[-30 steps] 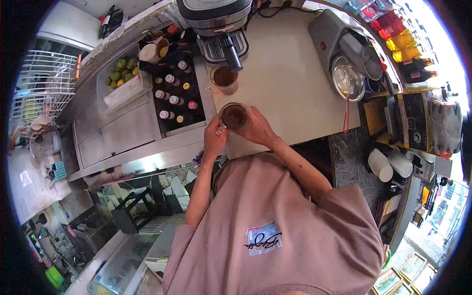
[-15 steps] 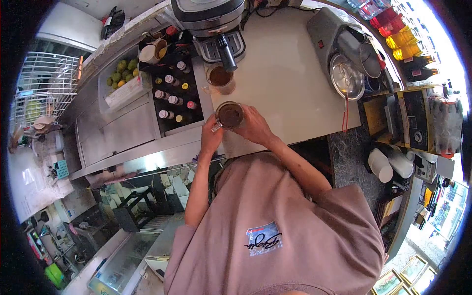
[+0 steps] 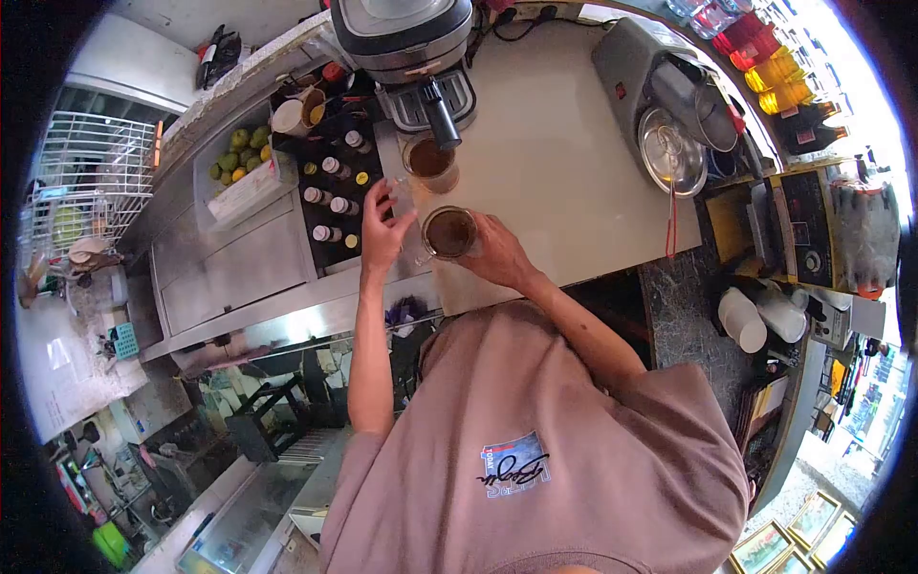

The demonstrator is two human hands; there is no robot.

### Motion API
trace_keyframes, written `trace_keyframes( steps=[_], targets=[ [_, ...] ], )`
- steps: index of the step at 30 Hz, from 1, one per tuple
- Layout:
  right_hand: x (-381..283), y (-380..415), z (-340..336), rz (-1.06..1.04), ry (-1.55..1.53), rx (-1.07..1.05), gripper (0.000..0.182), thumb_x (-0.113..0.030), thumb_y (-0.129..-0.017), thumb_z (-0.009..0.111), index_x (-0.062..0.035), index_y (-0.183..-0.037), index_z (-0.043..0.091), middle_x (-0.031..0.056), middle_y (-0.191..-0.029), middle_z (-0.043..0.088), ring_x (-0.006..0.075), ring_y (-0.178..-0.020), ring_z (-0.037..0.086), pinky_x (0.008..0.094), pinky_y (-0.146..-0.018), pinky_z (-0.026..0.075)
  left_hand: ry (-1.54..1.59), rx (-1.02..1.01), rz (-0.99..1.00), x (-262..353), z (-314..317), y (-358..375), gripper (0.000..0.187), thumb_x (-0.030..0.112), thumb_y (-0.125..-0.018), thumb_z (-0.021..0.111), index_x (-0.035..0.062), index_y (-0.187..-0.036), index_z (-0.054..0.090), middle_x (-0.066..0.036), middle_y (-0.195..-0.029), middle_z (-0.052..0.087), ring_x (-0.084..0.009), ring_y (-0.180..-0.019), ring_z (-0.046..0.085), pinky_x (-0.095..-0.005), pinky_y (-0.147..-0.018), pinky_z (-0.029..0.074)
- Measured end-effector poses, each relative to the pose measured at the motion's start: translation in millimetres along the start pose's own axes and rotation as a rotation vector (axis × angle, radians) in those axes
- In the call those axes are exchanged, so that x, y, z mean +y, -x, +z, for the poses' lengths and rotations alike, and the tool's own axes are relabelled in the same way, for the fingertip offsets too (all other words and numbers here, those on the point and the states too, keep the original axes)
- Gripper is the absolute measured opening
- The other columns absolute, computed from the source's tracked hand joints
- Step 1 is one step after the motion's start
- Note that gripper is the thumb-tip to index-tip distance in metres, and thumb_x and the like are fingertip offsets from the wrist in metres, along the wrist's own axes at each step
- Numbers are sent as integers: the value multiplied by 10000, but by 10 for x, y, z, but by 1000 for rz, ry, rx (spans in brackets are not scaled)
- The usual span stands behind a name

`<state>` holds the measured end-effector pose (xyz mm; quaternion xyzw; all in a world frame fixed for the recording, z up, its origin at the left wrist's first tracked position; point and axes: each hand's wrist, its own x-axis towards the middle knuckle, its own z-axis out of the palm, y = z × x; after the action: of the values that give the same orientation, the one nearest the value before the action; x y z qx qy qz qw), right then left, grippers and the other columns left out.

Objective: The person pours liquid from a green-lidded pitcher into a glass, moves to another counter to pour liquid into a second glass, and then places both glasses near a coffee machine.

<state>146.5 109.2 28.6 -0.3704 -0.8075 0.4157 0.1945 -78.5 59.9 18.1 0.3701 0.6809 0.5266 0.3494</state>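
Observation:
A glass cup of brown drink stands near the counter's front edge, its handle toward the lower left. My right hand is wrapped round its right side. My left hand is raised to the left of this cup, fingers apart and curved, near the handle side of a second glass cup. That cup also holds brown drink and stands below the portafilter of the coffee machine. No object can be made out in my left hand.
Capped bottles fill a dark recess on the left, beside a bin of green fruit. At the right are a grey appliance, a metal bowl with a red cord, and stacked white cups.
My left hand has let go of the nearer cup's handle and moved left and up, its fingers opening. My right hand stays on the cup.

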Motion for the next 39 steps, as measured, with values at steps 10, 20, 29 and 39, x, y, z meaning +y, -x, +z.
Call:
trace_keyframes(
  steps=[10,20,29,39],
  targets=[
    [31,-22,-76,2,7,-65,723,-259,-773,837,-64,-1385,505,148,-1318,606,350,-1239,553,447,-1060,457,-3,-52,26,-21,229,-325,460,143,-797,856,3,-1171,627,-60,-1055,688,-134,-975,645,-292,-870,519],
    [100,-29,-107,-21,-34,-50,744,-230,-748,849,-67,-1388,506,141,-1302,607,336,-1244,550,430,-1063,456,-13,36,57,-86,293,-270,350,161,-829,841,-7,-1066,647,-24,-936,699,-82,-834,634,-249,-779,521],
    [181,-21,-41,-16,-71,-57,762,-209,-762,843,-74,-1418,480,155,-1365,569,336,-1265,541,428,-1088,440,-78,70,72,-79,336,-239,397,124,-835,822,-10,-1148,619,-64,-964,699,-113,-874,653,-260,-783,535],
    [202,260,-111,66,-207,71,718,-121,-829,785,-96,-1458,440,154,-1405,521,292,-1266,553,408,-1043,488,-310,246,22,-457,50,336,199,119,-868,701,5,-1012,625,-87,-861,647,-161,-809,611,-327,-699,492]
  ],
)
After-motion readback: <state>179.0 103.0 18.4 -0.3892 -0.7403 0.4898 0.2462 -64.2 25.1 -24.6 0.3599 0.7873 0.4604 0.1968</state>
